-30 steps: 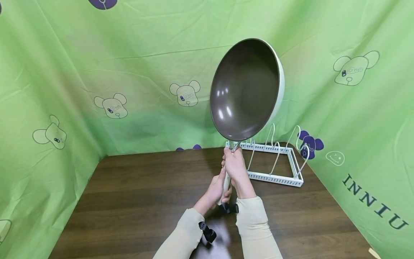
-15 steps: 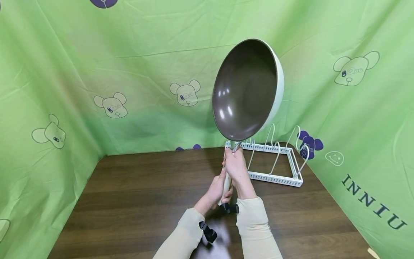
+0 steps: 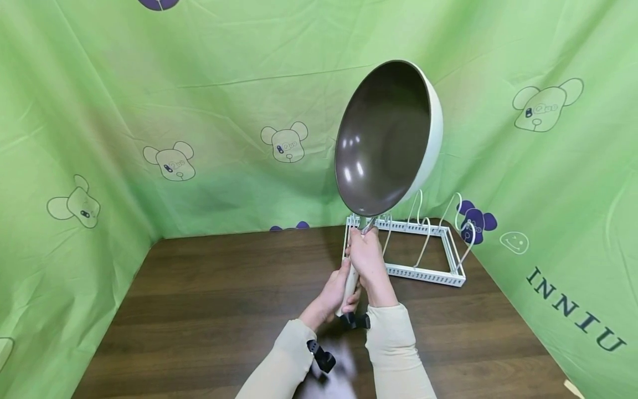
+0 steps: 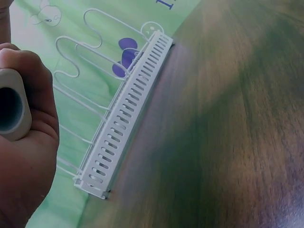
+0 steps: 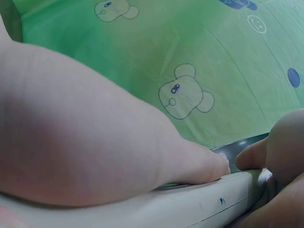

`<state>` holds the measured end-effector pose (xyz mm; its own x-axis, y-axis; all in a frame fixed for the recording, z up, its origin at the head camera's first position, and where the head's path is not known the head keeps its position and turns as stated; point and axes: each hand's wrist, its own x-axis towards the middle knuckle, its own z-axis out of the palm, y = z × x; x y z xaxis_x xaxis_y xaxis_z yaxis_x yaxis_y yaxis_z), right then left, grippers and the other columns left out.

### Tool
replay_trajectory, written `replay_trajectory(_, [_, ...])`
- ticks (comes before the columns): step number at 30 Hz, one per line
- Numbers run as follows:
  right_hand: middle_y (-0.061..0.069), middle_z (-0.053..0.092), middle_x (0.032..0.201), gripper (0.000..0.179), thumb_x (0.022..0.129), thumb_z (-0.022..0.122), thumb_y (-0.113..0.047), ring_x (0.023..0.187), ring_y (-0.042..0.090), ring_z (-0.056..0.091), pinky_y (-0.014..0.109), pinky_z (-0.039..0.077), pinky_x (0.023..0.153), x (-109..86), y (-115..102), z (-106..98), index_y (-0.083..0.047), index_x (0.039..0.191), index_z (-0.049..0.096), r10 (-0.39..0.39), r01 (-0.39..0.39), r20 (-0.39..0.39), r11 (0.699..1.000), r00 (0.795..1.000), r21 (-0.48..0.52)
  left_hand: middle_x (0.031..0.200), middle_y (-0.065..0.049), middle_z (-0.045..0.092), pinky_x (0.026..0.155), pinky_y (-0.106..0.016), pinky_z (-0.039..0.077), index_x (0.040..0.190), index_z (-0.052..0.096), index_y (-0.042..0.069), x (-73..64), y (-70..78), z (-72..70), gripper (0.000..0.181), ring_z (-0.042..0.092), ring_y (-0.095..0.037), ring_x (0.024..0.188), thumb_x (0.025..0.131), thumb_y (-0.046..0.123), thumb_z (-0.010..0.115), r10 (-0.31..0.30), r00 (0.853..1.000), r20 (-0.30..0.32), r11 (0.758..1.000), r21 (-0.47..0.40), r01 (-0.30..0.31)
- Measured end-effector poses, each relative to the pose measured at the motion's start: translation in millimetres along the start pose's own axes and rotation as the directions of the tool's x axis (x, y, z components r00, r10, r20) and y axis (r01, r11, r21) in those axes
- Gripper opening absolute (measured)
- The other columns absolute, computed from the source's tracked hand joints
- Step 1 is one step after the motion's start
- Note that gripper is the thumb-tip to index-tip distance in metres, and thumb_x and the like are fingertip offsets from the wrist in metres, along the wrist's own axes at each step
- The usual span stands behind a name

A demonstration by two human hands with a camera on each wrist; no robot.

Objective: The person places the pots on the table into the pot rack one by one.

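Note:
A deep frying pan (image 3: pixel 386 133) with a dark brown inside and pale outside is held up in the head view, its bowl tilted and facing me. My right hand (image 3: pixel 368 257) grips the cream handle (image 3: pixel 350 284) near the bowl. Lower down, the fingers of my left hand (image 3: pixel 333 293) wrap round the same handle. The handle's hollow butt end (image 4: pixel 23 102) shows inside the left hand in the left wrist view. Behind the hands and under the bowl stands a white pan rack (image 3: pixel 423 275) with upright wire dividers; the pan hides part of its left end.
The brown wooden table (image 3: pixel 214 310) stretches left and in front of the rack. A green printed curtain (image 3: pixel 224 94) hangs round the back and both sides, close behind the rack. A small pale object (image 3: pixel 573 389) shows at the table's right front edge.
The pan has shifted slightly to the right and turned a little, showing more of its pale outer side. Both hands keep their grip on the handle; the rack stays put.

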<state>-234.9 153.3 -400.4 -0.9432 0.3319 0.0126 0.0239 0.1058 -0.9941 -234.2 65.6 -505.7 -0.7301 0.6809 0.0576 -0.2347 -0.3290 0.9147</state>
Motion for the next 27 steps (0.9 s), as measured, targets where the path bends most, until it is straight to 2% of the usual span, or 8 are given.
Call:
replay_trajectory(7, [0.006, 0.051, 0.087, 0.021, 0.106, 0.045, -0.021, 0.070, 0.019, 0.054, 0.033, 0.046, 0.064, -1.5, -1.0, -1.8, -0.003, 0.115, 0.039, -0.005, 0.005, -0.012, 1.000, 1.000, -0.012, 0.051, 0.004, 0.034, 0.031, -0.019, 0.026, 0.083, 0.044, 0.009, -0.6, 1.3, 2.2, 0.070, 0.032, -0.003, 0.034, 0.097, 0.076, 0.030, -0.020, 1.000, 0.017, 1.000, -0.024, 0.020])
replay_trajectory(17, [0.004, 0.051, 0.078, 0.018, 0.106, 0.045, -0.020, 0.067, 0.018, 0.052, 0.033, 0.045, 0.065, -1.7, -0.4, -2.9, -0.004, 0.113, 0.040, -0.015, 0.015, -0.024, 1.000, 1.000, -0.024, 0.052, 0.006, 0.036, 0.030, -0.018, 0.023, 0.086, 0.041, 0.006, -1.2, 3.8, 1.2, 0.068, 0.034, -0.001, 0.036, 0.099, 0.072, 0.028, -0.035, 0.995, 0.090, 0.994, -0.096, 0.044])
replay_trajectory(27, [0.004, 0.051, 0.075, 0.017, 0.105, 0.044, -0.020, 0.066, 0.016, 0.052, 0.032, 0.046, 0.064, -2.6, 0.0, -4.0, -0.004, 0.111, 0.039, -0.012, 0.011, -0.023, 0.999, 1.000, -0.044, 0.052, 0.008, 0.037, 0.031, -0.018, 0.024, 0.084, 0.039, 0.009, -1.2, 3.7, -2.2, 0.069, 0.035, 0.001, 0.036, 0.096, 0.076, 0.029, -0.037, 0.988, 0.151, 0.994, -0.099, 0.052])
